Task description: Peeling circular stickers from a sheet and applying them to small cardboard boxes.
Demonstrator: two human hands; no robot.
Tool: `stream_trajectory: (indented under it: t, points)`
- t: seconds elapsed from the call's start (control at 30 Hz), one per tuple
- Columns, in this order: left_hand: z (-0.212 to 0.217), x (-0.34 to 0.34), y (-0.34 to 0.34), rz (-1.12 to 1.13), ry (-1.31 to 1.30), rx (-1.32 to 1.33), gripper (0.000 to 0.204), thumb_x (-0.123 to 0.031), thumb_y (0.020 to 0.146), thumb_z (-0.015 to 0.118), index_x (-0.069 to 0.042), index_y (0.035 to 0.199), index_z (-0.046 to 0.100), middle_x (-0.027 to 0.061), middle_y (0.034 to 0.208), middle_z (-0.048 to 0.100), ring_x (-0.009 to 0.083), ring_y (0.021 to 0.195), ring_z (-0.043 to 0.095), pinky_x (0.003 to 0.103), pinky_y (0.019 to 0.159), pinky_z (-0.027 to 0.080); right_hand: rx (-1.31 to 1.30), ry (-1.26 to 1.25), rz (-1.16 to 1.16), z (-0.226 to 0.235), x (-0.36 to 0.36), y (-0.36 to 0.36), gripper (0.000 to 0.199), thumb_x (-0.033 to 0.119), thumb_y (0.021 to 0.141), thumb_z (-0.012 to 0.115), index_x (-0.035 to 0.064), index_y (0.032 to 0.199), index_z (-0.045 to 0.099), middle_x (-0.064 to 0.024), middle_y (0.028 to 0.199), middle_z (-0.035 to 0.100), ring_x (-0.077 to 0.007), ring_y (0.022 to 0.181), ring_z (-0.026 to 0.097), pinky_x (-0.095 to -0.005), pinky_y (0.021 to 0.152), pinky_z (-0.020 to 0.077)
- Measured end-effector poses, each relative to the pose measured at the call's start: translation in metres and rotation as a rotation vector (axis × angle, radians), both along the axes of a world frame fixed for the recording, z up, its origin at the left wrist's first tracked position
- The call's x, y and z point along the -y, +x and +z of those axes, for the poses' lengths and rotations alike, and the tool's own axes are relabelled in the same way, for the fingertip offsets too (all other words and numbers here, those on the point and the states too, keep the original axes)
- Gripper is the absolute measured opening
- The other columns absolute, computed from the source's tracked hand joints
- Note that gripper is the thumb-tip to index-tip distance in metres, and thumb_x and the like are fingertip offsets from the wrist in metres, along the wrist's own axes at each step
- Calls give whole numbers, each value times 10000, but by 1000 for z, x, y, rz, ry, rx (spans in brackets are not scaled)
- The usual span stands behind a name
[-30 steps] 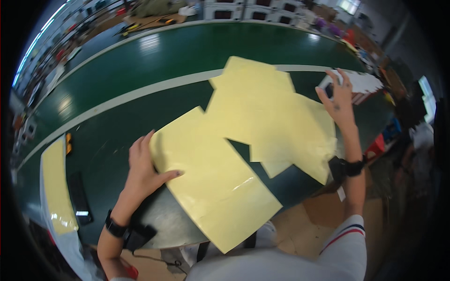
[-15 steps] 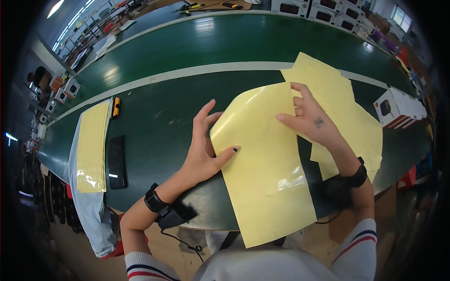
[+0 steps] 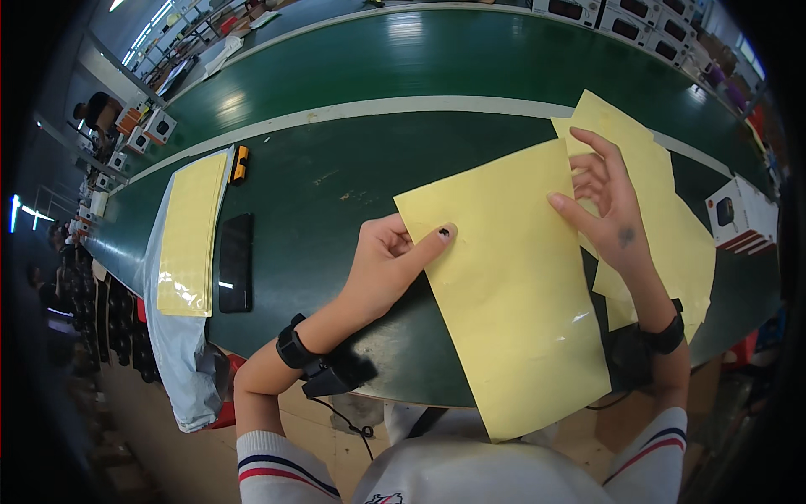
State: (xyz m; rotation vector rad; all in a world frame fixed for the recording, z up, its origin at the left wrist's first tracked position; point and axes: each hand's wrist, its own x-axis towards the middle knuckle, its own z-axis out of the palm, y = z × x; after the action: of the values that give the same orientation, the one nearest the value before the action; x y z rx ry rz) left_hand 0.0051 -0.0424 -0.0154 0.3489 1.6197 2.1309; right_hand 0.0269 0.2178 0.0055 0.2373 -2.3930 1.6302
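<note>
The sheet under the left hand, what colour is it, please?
Pale yellow sheet, clearest in the head view.

Left hand [image 3: 388,262]: loosely curled, index finger extended and pressed flat, forearm entering from lower left. Right hand [image 3: 606,202]: open, fingers spread and slightly bent, thumb out, forearm rising from lower right.

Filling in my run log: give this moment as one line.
left hand: forefinger on yellow sheet | right hand: at sheet's far corner | sheet: flat on green belt

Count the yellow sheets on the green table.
3: near sheet under both hands, far sheet behind the right hand, left sheet on clear plastic. More may be stacked beneath.
</note>
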Motion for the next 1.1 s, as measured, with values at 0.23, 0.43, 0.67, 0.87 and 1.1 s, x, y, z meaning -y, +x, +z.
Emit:
stream_trajectory:
  t: [0.23,0.43,0.67,0.87,1.1]
  points:
    - [0,-2,17,59,-170,-256,189,-88,875,614,31,1022,617,36,856,671,39,727,606,182,602,488,-544,661,163,22,46,16,286,168,723,717,82,974,611,-61,970,564,-255,901,567,-372,826,443]
    - [4,-3,17,75,-217,-573,158,-61,861,603,20,996,590,13,762,654,20,644,588,185,532,477,-530,617,197,26,59,16,181,109,747,684,67,884,574,-54,855,556,-233,760,588,-326,639,480]
    - [8,1,20,109,-384,-748,146,-45,820,623,17,950,601,48,667,626,65,531,582,207,467,453,-549,594,174,17,70,21,188,87,738,691,49,871,563,-53,845,557,-218,712,590,-303,550,481]
    - [5,-1,21,172,-478,-894,107,-43,780,643,7,867,606,78,613,582,120,447,531,234,412,393,-609,727,153,8,74,26,205,74,724,666,3,884,559,-76,893,555,-200,765,599,-275,553,488]
    - [6,0,22,175,-454,-874,95,-37,779,647,5,858,614,76,610,594,99,449,538,222,412,396,-644,658,130,6,74,24,199,45,697,670,5,857,558,-71,892,560,-211,765,598,-274,573,495]
